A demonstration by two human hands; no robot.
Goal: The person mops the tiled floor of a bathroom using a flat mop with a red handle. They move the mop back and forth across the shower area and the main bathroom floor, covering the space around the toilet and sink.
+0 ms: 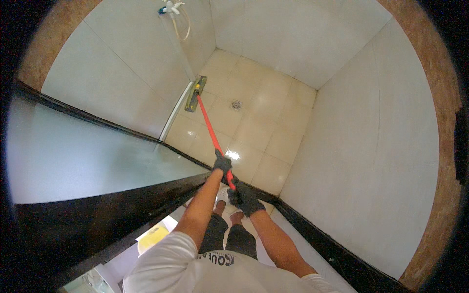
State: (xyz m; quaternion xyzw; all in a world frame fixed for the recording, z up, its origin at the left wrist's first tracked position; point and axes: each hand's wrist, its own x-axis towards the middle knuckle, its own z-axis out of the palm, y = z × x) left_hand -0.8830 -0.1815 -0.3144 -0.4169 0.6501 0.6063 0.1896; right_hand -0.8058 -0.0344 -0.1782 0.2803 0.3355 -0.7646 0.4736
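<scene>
Both hands wear dark gloves. My left hand (222,161) grips the red pole (208,122) of a flat floor mop partway along its length. Lower down, my right hand (246,200) is closed round the dark end of the same pole, close to my body. The flat mop head (196,94), greenish with a yellow joint, lies on the beige tiled floor (253,124) beside the left wall's base, near a white strip (175,111). Right of the mop head is a round floor drain (236,105). The floor tiles shine in several spots.
A dark door frame with a frosted panel (91,154) stands at the left; its dark threshold (269,196) crosses just ahead of my feet. A white tap with a hose (185,25) hangs on the upper left wall. Pale walls (370,128) enclose the floor. A yellow object (153,240) is at lower left.
</scene>
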